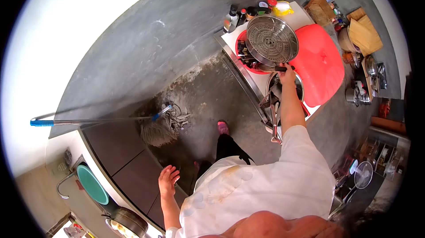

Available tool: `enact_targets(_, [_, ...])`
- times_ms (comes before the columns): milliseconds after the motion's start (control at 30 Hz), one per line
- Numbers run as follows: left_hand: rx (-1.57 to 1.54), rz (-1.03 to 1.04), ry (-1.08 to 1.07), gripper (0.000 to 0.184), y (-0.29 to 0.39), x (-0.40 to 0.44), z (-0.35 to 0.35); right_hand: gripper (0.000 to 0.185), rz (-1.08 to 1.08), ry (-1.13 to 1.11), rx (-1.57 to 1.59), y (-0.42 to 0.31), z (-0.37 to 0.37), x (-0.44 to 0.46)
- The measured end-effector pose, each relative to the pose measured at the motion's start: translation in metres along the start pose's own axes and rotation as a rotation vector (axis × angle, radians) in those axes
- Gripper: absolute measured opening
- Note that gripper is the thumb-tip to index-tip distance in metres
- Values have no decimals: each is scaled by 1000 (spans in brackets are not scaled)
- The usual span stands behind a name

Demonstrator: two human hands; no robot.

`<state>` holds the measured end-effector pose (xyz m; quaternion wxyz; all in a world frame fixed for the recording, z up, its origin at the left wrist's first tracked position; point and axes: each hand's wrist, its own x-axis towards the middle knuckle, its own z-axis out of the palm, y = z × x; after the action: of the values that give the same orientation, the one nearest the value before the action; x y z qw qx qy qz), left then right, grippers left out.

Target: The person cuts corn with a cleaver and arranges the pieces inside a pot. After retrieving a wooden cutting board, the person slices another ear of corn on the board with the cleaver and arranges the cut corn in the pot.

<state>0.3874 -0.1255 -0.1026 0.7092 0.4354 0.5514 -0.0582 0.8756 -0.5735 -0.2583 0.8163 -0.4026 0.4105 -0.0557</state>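
My right hand (pixel 287 72) reaches forward and is closed around the black handle (pixel 281 68) of a round steel steamer pan (pixel 271 39) with a perforated base. The pan is above a red basin (pixel 239 39) of dark utensils on a white-topped table. Just below my right hand is a metal pot (pixel 300 88) with several metal utensils (pixel 274 112) in and across it. A large red plastic cover (pixel 319 61) lies to the right. My left hand (pixel 168 179) hangs low near the counter, fingers loosely bent and apart, holding nothing.
Bottles (pixel 231 18) and jars line the table's back edge. A mop (pixel 164 125) leans across the floor at left. Beside the counter are a green basin (pixel 92 184) and a dark pan (pixel 133 222). A fan (pixel 363 175) stands at right.
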Motion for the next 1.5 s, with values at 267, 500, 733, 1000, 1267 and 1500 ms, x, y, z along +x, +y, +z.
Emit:
enact_targets(267, [-60,22,10,41,-22,-9,5,25,22,-120,-258,0,-15,37])
enact_targets(500, [-138,56,114,40,-56,-38,4,45,-26,-576,-557,-24,-11,106])
enact_targets(733, [-309,145,273,38,-110,-71,-28,54,-377,-472,-774,-5,139,-75])
enact_targets(1000, [-231,663,752,30,-182,-158,-175,40,-87,-1326,-791,171,133,-382])
enact_targets(1267, [129,898,1348,33,-187,-214,-325,27,82,-2108,-1065,321,35,-685])
enact_targets(1500, [361,834,1259,50,-128,-189,-355,17,-132,-2770,-936,381,19,-807])
